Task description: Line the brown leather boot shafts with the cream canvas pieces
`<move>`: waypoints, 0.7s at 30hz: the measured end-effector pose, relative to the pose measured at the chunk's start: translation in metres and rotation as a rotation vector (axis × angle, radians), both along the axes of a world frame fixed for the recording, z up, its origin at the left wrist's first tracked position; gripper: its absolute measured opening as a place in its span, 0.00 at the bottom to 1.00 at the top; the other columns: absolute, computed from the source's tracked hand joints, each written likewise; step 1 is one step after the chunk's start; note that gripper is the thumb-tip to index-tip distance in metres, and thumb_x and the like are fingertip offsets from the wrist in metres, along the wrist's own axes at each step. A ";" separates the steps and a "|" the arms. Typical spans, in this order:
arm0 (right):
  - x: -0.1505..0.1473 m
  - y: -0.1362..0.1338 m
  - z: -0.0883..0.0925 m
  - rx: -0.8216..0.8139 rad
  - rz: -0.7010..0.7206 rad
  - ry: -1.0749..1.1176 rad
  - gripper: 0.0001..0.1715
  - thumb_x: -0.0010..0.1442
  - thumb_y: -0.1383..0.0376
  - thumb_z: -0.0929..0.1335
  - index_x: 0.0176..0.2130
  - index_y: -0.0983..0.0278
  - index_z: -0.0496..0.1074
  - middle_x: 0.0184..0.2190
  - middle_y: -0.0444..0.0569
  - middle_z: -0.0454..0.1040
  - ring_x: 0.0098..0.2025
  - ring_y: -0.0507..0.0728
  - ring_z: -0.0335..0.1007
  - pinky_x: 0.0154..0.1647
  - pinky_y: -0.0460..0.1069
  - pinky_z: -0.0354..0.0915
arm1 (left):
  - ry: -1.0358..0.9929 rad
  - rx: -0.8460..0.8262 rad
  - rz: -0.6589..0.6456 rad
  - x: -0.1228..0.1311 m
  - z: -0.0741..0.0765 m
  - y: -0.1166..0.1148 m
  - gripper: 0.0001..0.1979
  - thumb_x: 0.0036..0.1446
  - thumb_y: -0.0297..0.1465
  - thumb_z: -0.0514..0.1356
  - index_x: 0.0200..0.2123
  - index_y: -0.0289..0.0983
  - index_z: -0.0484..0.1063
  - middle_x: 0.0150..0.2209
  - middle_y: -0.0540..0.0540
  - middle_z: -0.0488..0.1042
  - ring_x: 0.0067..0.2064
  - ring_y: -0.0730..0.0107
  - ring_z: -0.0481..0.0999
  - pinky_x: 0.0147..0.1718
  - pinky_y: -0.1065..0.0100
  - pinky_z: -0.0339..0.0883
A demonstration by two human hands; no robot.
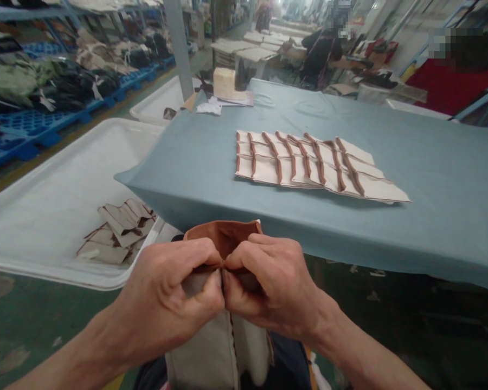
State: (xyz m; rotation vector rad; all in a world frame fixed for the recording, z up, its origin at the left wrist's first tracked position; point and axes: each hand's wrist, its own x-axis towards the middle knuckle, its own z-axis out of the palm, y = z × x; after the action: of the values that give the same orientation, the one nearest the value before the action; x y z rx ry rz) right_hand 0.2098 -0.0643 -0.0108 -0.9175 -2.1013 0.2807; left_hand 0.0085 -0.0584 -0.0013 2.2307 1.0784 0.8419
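Cream-and-brown cloth (201,355) is being pinched in our closed fingers (209,298). Beyond them, a blue-covered table (179,189) is bearing panels (264,169); leftward, a white bin (49,216) is holding fabric pieces (109,252).

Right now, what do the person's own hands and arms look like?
The left hand and right hand are bare, with no gloves, rings or watch visible. The left forearm and right forearm show no sleeves or markings.
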 end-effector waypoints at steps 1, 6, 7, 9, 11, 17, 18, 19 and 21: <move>-0.003 -0.001 -0.001 0.009 -0.007 0.037 0.11 0.61 0.72 0.66 0.29 0.60 0.66 0.21 0.41 0.73 0.22 0.50 0.64 0.27 0.47 0.57 | -0.040 -0.034 0.013 -0.001 -0.001 -0.001 0.09 0.58 0.26 0.56 0.26 0.39 0.68 0.22 0.56 0.68 0.23 0.76 0.68 0.25 0.71 0.59; -0.014 -0.007 0.000 -0.328 -0.003 0.334 0.10 0.58 0.70 0.65 0.26 0.59 0.62 0.18 0.35 0.60 0.20 0.47 0.54 0.24 0.45 0.55 | -0.238 -0.196 -0.013 0.001 -0.008 -0.004 0.09 0.59 0.27 0.55 0.27 0.39 0.69 0.24 0.53 0.69 0.26 0.73 0.68 0.26 0.70 0.60; -0.015 -0.008 0.000 -0.433 -0.001 0.393 0.11 0.57 0.69 0.65 0.25 0.59 0.60 0.18 0.35 0.57 0.20 0.47 0.51 0.23 0.44 0.54 | -0.287 -0.220 -0.036 0.003 -0.009 -0.004 0.09 0.59 0.27 0.56 0.26 0.39 0.68 0.24 0.53 0.67 0.26 0.73 0.67 0.26 0.70 0.60; -0.016 -0.010 -0.002 -0.611 0.020 0.483 0.11 0.55 0.66 0.64 0.24 0.58 0.57 0.19 0.35 0.55 0.20 0.47 0.48 0.21 0.44 0.51 | -0.397 -0.310 -0.077 0.007 -0.014 -0.002 0.10 0.58 0.28 0.57 0.24 0.39 0.66 0.23 0.54 0.64 0.25 0.74 0.64 0.26 0.71 0.59; -0.014 -0.011 -0.004 -0.734 0.055 0.536 0.11 0.54 0.64 0.65 0.25 0.58 0.57 0.19 0.35 0.55 0.20 0.47 0.48 0.20 0.44 0.49 | -0.482 -0.450 -0.116 0.009 -0.018 0.000 0.11 0.59 0.30 0.59 0.24 0.39 0.64 0.24 0.54 0.64 0.26 0.74 0.63 0.25 0.72 0.59; 0.000 -0.007 -0.006 -0.636 0.104 0.486 0.12 0.58 0.66 0.69 0.26 0.60 0.62 0.20 0.35 0.58 0.23 0.48 0.52 0.24 0.44 0.51 | -0.373 -0.597 -0.214 -0.007 -0.019 0.011 0.13 0.66 0.38 0.64 0.31 0.37 0.72 0.30 0.51 0.69 0.31 0.71 0.69 0.29 0.72 0.65; 0.002 -0.006 -0.005 -0.594 0.115 0.464 0.12 0.59 0.67 0.69 0.27 0.60 0.63 0.21 0.36 0.59 0.23 0.48 0.53 0.25 0.44 0.52 | -0.332 -0.592 -0.237 -0.010 -0.018 0.013 0.16 0.67 0.42 0.64 0.32 0.37 0.73 0.30 0.51 0.70 0.30 0.71 0.68 0.29 0.72 0.65; 0.004 -0.005 -0.005 -0.554 0.124 0.445 0.12 0.60 0.68 0.69 0.27 0.60 0.63 0.21 0.36 0.60 0.24 0.48 0.54 0.26 0.44 0.53 | -0.305 -0.584 -0.261 -0.013 -0.017 0.015 0.19 0.69 0.46 0.62 0.33 0.37 0.74 0.30 0.50 0.71 0.30 0.71 0.69 0.29 0.72 0.65; 0.006 -0.005 -0.005 -0.488 0.131 0.415 0.11 0.60 0.69 0.68 0.27 0.61 0.64 0.23 0.37 0.63 0.24 0.47 0.54 0.27 0.44 0.55 | -0.275 -0.575 -0.285 -0.016 -0.014 0.019 0.26 0.73 0.52 0.55 0.35 0.36 0.76 0.31 0.48 0.74 0.32 0.69 0.71 0.31 0.71 0.66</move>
State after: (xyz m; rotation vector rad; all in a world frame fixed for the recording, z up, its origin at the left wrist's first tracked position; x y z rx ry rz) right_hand 0.2163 -0.0688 -0.0155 -0.8991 -1.7305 0.9973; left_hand -0.0078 -0.0398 -0.0154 1.6746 0.7308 0.5976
